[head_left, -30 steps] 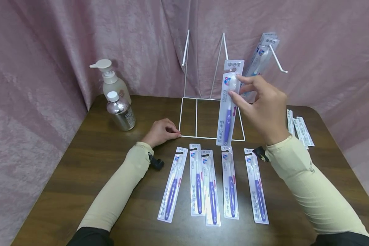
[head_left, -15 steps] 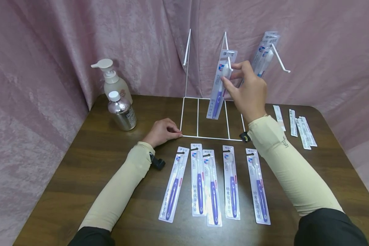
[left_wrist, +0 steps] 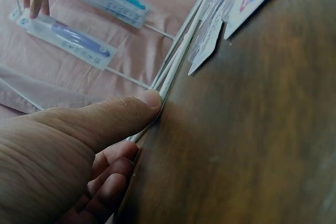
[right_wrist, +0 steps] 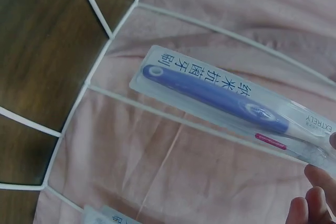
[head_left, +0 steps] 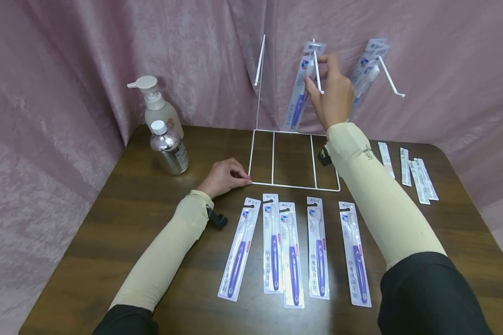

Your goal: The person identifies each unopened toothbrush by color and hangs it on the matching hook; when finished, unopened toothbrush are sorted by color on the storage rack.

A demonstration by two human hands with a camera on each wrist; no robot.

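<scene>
My right hand point(head_left: 335, 95) pinches a packaged toothbrush point(head_left: 298, 100) by its upper part, thumb on one edge and fingers on the other. The toothbrush has a purple handle point(right_wrist: 215, 98) and sits in a clear blister on a white card. The pack's top is at the middle hook point(head_left: 317, 74) of a white wire display rack point(head_left: 285, 185), and the hook's arm shows in front of it. At the rack's front left corner, my left hand point(head_left: 225, 178) pinches the base wire, thumb on top in the left wrist view.
Packs of blue toothbrushes point(head_left: 365, 70) hang on the right hook; the left hook point(head_left: 260, 60) is bare. Several purple toothbrush packs point(head_left: 318, 251) lie in front of the rack. A pump bottle point(head_left: 163, 109) and silver bottle point(head_left: 169, 149) stand left; slim white packets point(head_left: 421, 181) lie right.
My right hand has carried the toothbrush pack away from me and up, from before the rack, onto the middle hook and back along it. My left hand has stayed at the corner.
</scene>
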